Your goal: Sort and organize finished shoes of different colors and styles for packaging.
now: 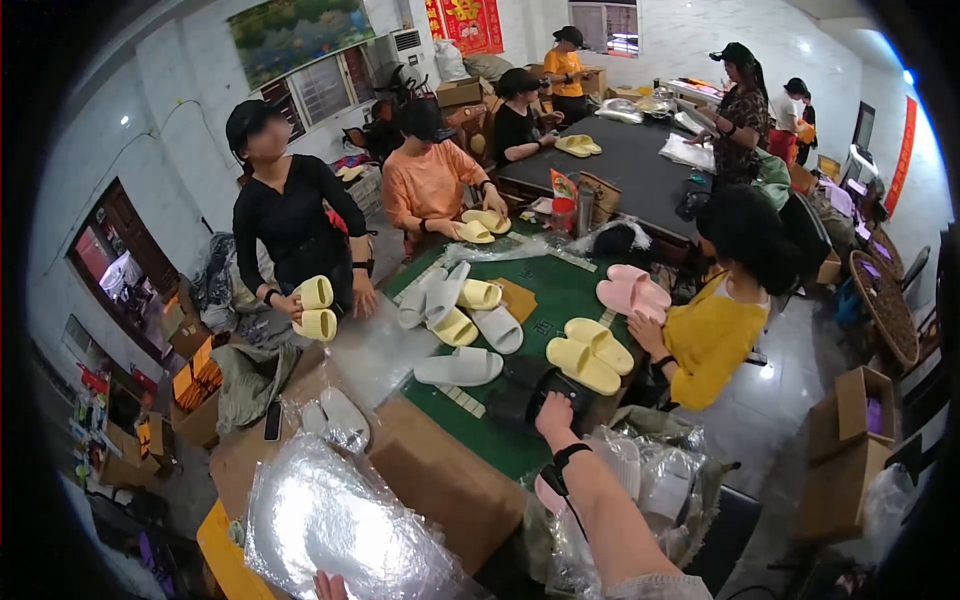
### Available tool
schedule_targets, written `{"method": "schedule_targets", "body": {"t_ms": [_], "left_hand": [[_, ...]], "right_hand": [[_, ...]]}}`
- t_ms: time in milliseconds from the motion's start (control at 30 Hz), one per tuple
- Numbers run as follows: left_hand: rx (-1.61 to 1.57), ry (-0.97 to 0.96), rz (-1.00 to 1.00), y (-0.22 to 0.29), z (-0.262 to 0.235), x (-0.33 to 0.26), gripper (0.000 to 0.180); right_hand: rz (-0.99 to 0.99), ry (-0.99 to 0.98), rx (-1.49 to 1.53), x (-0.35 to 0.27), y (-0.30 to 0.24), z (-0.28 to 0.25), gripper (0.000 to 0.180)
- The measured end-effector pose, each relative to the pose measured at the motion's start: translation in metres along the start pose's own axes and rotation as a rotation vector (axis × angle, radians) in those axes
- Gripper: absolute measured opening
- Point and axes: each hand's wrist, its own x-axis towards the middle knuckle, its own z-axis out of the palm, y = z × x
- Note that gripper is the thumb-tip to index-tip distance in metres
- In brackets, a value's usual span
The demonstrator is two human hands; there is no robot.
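My right hand [556, 412] reaches forward to a black bag-like thing [520, 393] on the table, its fingers curled at the edge. Its exact kind is hard to make out. Just beyond it lies a pair of yellow slippers [590, 356]. At the bottom edge only the fingers of my left hand [328, 586] show, stretched out beside a stack of clear plastic bags [335, 525]. A pair of grey slippers [346, 418] in clear plastic rests behind that stack. Loose grey slippers [459, 367] and yellow slippers [480, 294] lie mid-table.
A sack [690, 480] with wrapped slippers stands by my right forearm. Across the green table [430, 395], one person [290, 220] holds yellow slippers; another [435, 180] handles a pair. A person in yellow [715, 320] touches pink slippers [633, 293]. Cardboard boxes [850, 450] stand at right.
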Motion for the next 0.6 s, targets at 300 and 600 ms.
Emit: {"method": "schedule_targets", "body": {"t_ms": [300, 600], "left_hand": [[-0.046, 0.025, 0.052, -0.027, 0.012, 0.014, 0.072], [-0.156, 0.024, 0.036, -0.044, 0.014, 0.013, 0.079]], "right_hand": [[-0.086, 0.079, -0.012, 0.049, 0.026, 0.054, 0.064], [-0.119, 0.154, -0.089, 0.015, -0.001, 0.055, 0.058]]}}
